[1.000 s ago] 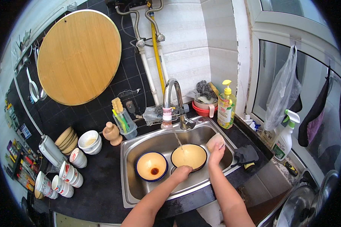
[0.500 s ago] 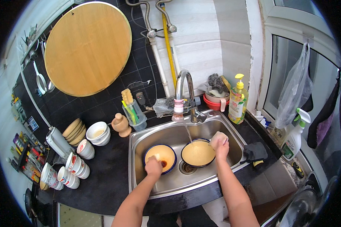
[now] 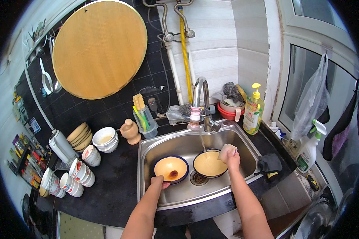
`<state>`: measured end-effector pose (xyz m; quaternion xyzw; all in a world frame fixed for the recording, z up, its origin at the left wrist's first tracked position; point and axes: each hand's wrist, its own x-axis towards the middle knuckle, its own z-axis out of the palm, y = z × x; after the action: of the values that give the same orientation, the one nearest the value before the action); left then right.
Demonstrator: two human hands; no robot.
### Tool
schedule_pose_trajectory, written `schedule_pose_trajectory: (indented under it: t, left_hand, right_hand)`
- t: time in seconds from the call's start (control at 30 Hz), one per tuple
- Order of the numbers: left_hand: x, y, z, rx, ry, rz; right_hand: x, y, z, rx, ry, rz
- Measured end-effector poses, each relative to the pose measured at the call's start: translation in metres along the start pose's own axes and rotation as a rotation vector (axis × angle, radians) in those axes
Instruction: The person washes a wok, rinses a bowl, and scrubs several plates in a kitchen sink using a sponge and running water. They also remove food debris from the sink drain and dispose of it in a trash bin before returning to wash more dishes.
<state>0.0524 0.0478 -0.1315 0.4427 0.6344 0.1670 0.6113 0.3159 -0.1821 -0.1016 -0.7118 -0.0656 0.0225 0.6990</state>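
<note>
Two cream bowls with dark blue rims sit side by side in the steel sink [image 3: 179, 195]. My left hand [image 3: 159, 182] grips the left bowl [image 3: 169, 164] by its near rim, fingers underneath. A reddish-brown patch of residue [image 3: 172, 174] lies in that bowl. Water runs from the curved faucet [image 3: 202, 91] into the right bowl [image 3: 207, 164]. My right hand [image 3: 233, 161] is closed around a pale pinkish cloth or sponge [image 3: 227, 153], just above the right bowl's right rim. Part of the drain [image 3: 198, 179] shows between the bowls.
Stacked white bowls [image 3: 105, 139] and cups [image 3: 79, 171] stand on the black counter [image 3: 104, 199] at left. A wooden mortar [image 3: 130, 131] and a utensil holder [image 3: 146, 123] line the back. At right are a soap bottle [image 3: 253, 111], a dark cloth [image 3: 269, 163] and a spray bottle [image 3: 310, 149].
My left hand has moved from inside the left bowl to its near rim, and that bowl's residue shows more fully. My right hand still holds the cloth or sponge. The view has shifted slightly.
</note>
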Motion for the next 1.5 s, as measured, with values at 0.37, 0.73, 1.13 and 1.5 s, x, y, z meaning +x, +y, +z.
schedule_pose_trajectory:
  t: [0.37,0.73,1.13,1.5]
  left_hand:
    - [-0.076,0.026,-0.026,0.281,0.116,0.778]
    - [-0.104,0.007,-0.029,0.369,0.209,1.287]
    - [-0.099,0.002,-0.030,-0.283,-0.453,0.569]
    - [-0.108,0.006,-0.033,-0.354,-0.635,0.492]
  right_hand:
    - [-0.006,0.014,0.000,-0.034,-0.651,0.181]
    - [-0.094,-0.050,0.035,-0.103,-0.953,-0.303]
    - [-0.137,-0.050,0.112,-1.183,-0.448,-1.249]
    - [-0.142,-0.073,0.100,-1.335,-0.622,-1.320]
